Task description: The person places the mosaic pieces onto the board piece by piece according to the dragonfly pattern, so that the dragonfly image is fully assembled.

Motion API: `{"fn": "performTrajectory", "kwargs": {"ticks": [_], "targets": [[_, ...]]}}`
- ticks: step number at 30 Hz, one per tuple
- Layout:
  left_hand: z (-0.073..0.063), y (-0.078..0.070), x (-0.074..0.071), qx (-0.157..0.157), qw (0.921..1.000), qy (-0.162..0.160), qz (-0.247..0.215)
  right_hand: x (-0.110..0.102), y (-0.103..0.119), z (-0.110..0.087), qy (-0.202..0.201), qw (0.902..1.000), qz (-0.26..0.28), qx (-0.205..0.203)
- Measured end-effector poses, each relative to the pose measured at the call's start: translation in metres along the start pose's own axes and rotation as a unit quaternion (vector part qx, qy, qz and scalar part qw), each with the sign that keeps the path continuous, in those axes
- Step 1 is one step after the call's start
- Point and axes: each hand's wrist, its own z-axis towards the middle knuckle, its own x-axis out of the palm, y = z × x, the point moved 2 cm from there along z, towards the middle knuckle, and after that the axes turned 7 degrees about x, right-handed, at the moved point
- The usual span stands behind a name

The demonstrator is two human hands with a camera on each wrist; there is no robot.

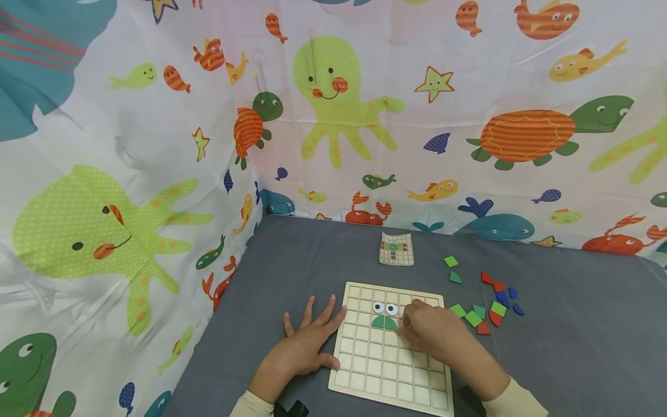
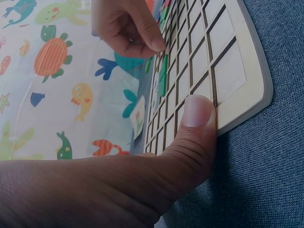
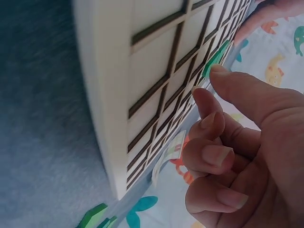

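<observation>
A: How many hands are appearing?
B: Two — one left hand (image 1: 304, 347), one right hand (image 1: 435, 330).
A: And boards?
B: One grid board (image 1: 366, 383) is bearing two eye pieces (image 1: 378, 307) and two green quarter pieces (image 1: 378, 322) in view; one pattern card (image 1: 388, 259) is accompanying it.
A: Which loose pieces are lying aside?
B: Four light green pieces (image 1: 473, 318), two dark green pieces (image 1: 479, 311), four red pieces (image 1: 483, 328); blue pieces (image 1: 518, 310) are crowding together — at least three.

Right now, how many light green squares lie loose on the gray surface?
4: a back square; and, right of the board, a left square, a middle square and a right square beside a red piece. The right hand may hide another.
</observation>
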Motion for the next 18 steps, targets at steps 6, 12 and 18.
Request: {"fn": "performTrajectory", "kwargs": {"ticks": [6, 12, 18], "targets": [[0.0, 0.001, 0.0, 0.001, 1.0, 0.0, -0.002, -0.002, -0.009, -0.007, 0.017, 0.9998, 0.012, 0.007], [-0.001, 0.001, 0.001, 0.003, 1.0, -0.003, -0.002, -0.006, -0.023, -0.016, 0.027, 0.9988, 0.021, 0.034], [0.0, 0.001, 0.002, 0.005, 1.0, -0.004, 0.001, -0.014, -0.045, -0.026, 0.029, 0.9976, 0.032, 0.055]]}}
